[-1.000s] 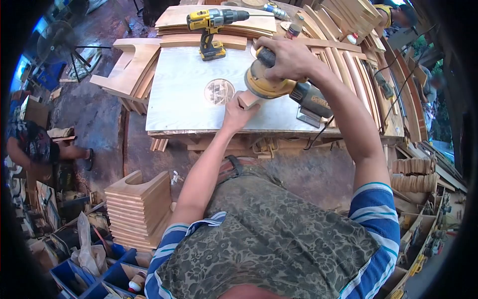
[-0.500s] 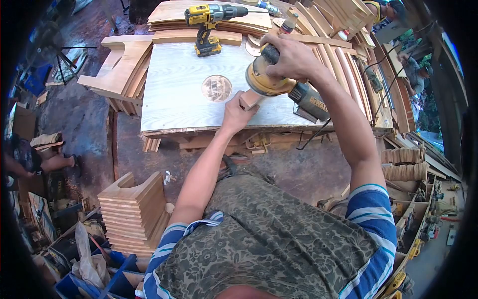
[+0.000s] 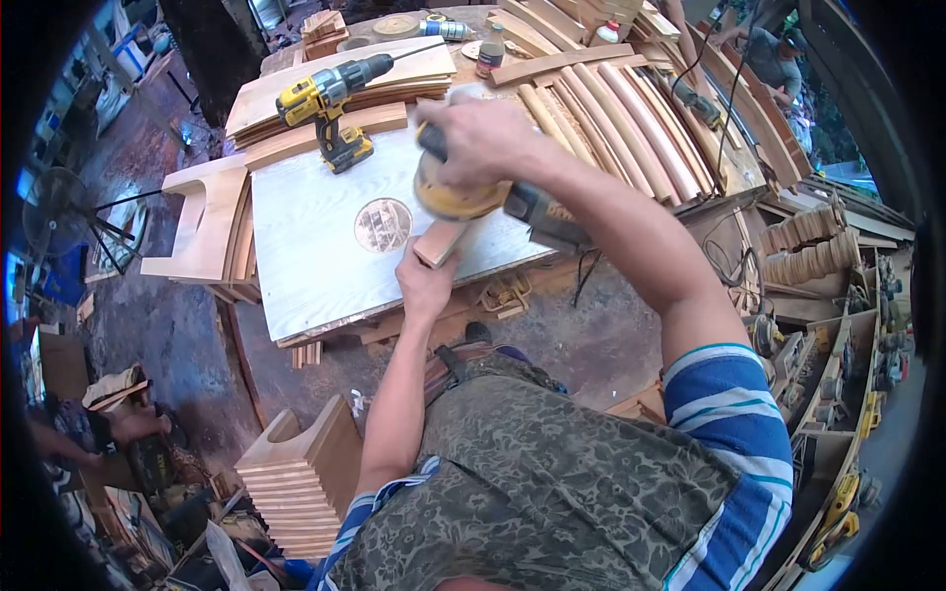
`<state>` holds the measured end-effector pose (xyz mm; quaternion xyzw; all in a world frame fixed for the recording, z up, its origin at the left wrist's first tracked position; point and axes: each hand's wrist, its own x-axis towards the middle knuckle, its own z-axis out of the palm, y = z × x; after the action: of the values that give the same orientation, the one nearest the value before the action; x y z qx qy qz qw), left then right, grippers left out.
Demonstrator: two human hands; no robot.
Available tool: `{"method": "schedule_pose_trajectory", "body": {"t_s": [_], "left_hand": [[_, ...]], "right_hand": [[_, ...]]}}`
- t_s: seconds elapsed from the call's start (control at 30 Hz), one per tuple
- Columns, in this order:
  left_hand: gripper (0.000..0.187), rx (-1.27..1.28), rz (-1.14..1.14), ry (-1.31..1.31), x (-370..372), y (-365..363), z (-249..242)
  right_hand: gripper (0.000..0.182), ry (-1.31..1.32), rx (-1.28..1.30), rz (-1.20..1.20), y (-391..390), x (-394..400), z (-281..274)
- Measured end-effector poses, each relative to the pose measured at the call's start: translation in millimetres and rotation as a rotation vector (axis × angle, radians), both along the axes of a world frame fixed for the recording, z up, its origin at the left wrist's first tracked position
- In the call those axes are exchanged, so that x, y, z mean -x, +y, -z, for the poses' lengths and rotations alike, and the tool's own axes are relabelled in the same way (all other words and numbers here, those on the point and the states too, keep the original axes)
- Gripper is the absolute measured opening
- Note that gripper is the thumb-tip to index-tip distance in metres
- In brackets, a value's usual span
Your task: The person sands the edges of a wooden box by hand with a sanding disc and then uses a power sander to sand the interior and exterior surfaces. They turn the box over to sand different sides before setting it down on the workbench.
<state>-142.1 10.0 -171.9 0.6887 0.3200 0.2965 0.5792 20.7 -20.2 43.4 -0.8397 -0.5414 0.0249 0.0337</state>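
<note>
My right hand (image 3: 483, 138) is closed over the top of a yellow and black orbital sander (image 3: 458, 200), slightly smeared by motion. Under the sander lies a wooden block (image 3: 439, 242), its end jutting toward me. My left hand (image 3: 425, 281) grips that end from below and the sides, near the front edge of the white board (image 3: 315, 266). The sander's pad seems to rest on the block's upper face, though the contact itself is hidden. Left of the block, a round wood-toned patch (image 3: 382, 226) shows in the board.
A yellow cordless drill (image 3: 330, 106) stands on the board's far side. Curved wooden strips (image 3: 621, 128) lie to the right, near a small bottle (image 3: 490, 51). Cut wooden panels (image 3: 212, 222) lean at left; another stack (image 3: 296, 483) stands below. Another person (image 3: 774, 64) is at far right.
The view has turned and shifted, so the board and drill appear further left and tilted. Both hands still hold the sander and block, which stay together near the board's front edge.
</note>
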Motion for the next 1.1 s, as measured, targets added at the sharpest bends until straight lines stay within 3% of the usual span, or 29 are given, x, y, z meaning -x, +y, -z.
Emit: {"method": "schedule_pose_trajectory", "body": {"t_s": [0.17,0.47,0.87,0.97,1.03,1.1], "left_hand": [[0.035,-0.040,0.079,-0.005,8,2,19],[0.037,0.105,0.249,-0.054,10,23,24],[0.038,0.088,0.217,-0.137,13,7,28],[0.038,0.123,0.206,-0.094,16,2,14],[0.038,0.048,0.192,0.085,15,3,7],[0.038,0.048,0.193,0.061,16,3,16]], "right_hand": [[0.081,-0.017,0.021,0.205,-14,-77,-1],[0.079,-0.025,0.008,0.225,-31,-137,0],[0.069,-0.059,-0.079,0.066,-26,-58,10],[0.060,0.008,-0.003,-0.051,-23,-12,-3],[0.053,0.021,-0.037,-0.106,-23,11,2],[0.050,0.038,-0.021,-0.126,-25,33,2]]}}
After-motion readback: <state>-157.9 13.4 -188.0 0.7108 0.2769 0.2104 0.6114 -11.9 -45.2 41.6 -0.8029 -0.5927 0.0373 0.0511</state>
